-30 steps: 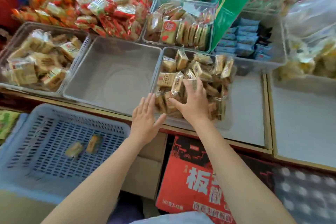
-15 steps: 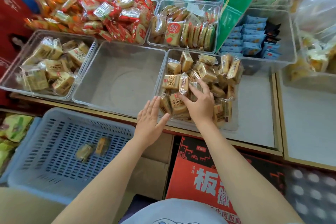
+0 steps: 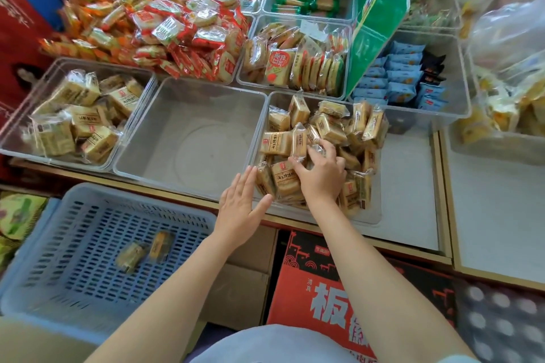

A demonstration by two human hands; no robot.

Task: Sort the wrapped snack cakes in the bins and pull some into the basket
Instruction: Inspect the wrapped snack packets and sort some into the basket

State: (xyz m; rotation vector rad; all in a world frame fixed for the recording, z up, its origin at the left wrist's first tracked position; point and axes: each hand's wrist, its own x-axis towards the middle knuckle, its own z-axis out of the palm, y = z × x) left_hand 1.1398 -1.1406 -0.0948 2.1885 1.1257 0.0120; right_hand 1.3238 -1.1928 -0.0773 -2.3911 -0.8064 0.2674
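Right hand (image 3: 320,175) down in the clear bin (image 3: 374,216), fingers curled on the wrapped snack cakes (image 3: 333,130). Left hand (image 3: 240,208) flat and open at the bin's near wall. Two cakes (image 3: 144,250) lying in the blue basket (image 3: 47,247) (down below the bench (image 3: 410,186)). More snack bins behind.

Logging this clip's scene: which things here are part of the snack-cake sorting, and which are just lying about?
In the job:
right hand, in the snack cakes
their clear bin
left hand, flat at that bin's near corner
blue basket, two cakes inside
left bin of cakes
empty middle bin

Lying about:
red-wrapped snacks
blue packets
green sign
red carton
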